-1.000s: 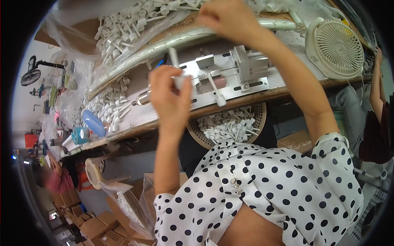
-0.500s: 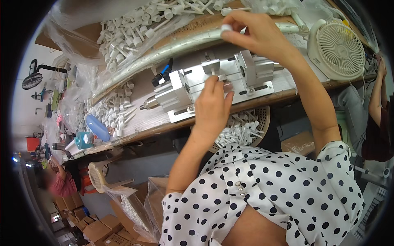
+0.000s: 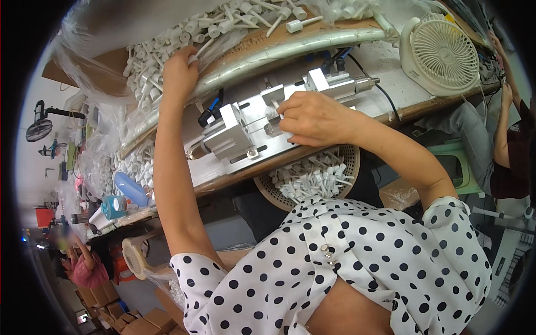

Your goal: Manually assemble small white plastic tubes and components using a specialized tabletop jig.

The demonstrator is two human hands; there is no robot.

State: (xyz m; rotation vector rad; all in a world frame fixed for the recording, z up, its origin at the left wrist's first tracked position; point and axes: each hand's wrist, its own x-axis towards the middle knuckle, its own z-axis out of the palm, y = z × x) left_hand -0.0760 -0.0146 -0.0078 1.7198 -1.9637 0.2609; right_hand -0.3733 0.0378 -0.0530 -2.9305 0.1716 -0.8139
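- Here's the right hand (image 3: 315,118), low over the middle of the metal fixture (image 3: 233,134), its fingers curled in and pinching a white part (image 3: 275,104) that sits mostly hidden beneath them, the visible bit just beside the fixture's small upright plate (image 3: 273,94).
- Over on the far side, the left hand (image 3: 180,72) is up at the edge of the heaped white pieces (image 3: 223,25), fingers bent among them; a bit of white shows at the fingertips, but I can't tell whether they grip it.
- Between heap and fixture runs a long, shiny wrapped tube (image 3: 290,49), and the left forearm crosses over it.
- The fixture lies along the tabletop (image 3: 382,58), a block at each end, black fittings (image 3: 207,116) with blue tubing just behind the left one.
- Below the tabletop's near edge, a round beige basket (image 3: 356,170) holds plenty more white pieces.
- On the right, a cream fan (image 3: 445,56) stands on the tabletop; on the left, more pieces lie spread near a blue oval case (image 3: 131,188) and a teal cup (image 3: 114,206).
- Far right, a co-worker in a dark top (image 3: 511,178) sits beside a green stool (image 3: 460,164).
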